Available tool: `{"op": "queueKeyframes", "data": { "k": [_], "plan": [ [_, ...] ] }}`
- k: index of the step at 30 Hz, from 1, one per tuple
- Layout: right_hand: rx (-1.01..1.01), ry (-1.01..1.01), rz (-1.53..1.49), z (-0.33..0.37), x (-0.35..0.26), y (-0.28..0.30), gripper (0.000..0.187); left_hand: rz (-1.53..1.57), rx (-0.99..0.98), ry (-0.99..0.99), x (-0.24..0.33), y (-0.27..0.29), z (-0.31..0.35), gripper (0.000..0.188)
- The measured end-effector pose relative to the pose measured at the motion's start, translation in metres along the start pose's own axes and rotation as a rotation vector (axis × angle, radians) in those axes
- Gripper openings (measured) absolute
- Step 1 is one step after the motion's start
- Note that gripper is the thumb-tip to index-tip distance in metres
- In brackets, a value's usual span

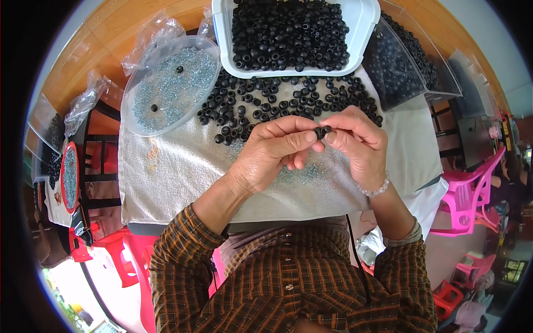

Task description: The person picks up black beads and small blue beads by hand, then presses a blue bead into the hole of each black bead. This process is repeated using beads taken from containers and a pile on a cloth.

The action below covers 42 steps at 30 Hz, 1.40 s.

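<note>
My left hand (272, 149) and my right hand (360, 145) meet over the towel, thumb and forefinger of each closed in a pinch. Small round black beads (321, 132) show between the fingertips, one at each hand; whether they touch cannot be made out. Just beyond the hands, many loose black beads (277, 105) lie spread on the pale towel (166, 183). Tiny clear-blue beads (302, 175) are scattered beneath the fingers. At the far left of the towel, a clear oval tub (132, 105) contains similar tiny beads and a few black ones.
A white tray (222, 58) heaped with black beads stands at the far side. To its right is a clear box (397, 91) of black beads. Crumpled plastic bags (155, 39) lie at the back left. Pink plastic chairs (463, 194) stand to the right.
</note>
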State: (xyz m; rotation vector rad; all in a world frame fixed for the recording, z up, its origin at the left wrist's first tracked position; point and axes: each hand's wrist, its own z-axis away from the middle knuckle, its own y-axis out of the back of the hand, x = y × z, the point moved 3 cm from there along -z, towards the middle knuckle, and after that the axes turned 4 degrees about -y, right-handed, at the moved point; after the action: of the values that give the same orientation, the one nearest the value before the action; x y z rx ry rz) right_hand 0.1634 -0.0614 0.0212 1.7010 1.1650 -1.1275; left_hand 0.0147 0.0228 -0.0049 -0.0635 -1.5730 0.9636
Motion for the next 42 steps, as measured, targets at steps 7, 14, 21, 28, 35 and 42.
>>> {"op": "queueKeyframes", "data": {
  "k": [7, 14, 21, 28, 35, 42],
  "plan": [
    [0.053, 0.202, 0.329, 0.003, -0.01, -0.005, 0.018, 0.04, 0.005, -0.003, -0.002, 0.0, -0.001, 0.017],
    [0.119, 0.433, 0.543, 0.005, -0.015, -0.006, 0.015, 0.003, 0.025, -0.001, -0.003, 0.0, -0.001, 0.018],
    [0.147, 0.491, 0.647, 0.006, -0.013, -0.004, 0.017, -0.05, 0.026, 0.036, -0.001, -0.003, -0.001, 0.02],
    [0.207, 0.768, 0.889, 0.006, -0.011, -0.009, 0.032, 0.054, 0.078, 0.036, -0.003, 0.001, 0.001, 0.019],
    [0.221, 0.781, 0.921, 0.007, -0.012, -0.009, 0.035, 0.047, 0.068, 0.072, -0.003, 0.003, 0.001, 0.022],
    [0.171, 0.761, 0.954, 0.01, -0.016, -0.01, 0.039, 0.016, 0.059, 0.068, -0.001, -0.001, 0.001, 0.016]
  ]
}}
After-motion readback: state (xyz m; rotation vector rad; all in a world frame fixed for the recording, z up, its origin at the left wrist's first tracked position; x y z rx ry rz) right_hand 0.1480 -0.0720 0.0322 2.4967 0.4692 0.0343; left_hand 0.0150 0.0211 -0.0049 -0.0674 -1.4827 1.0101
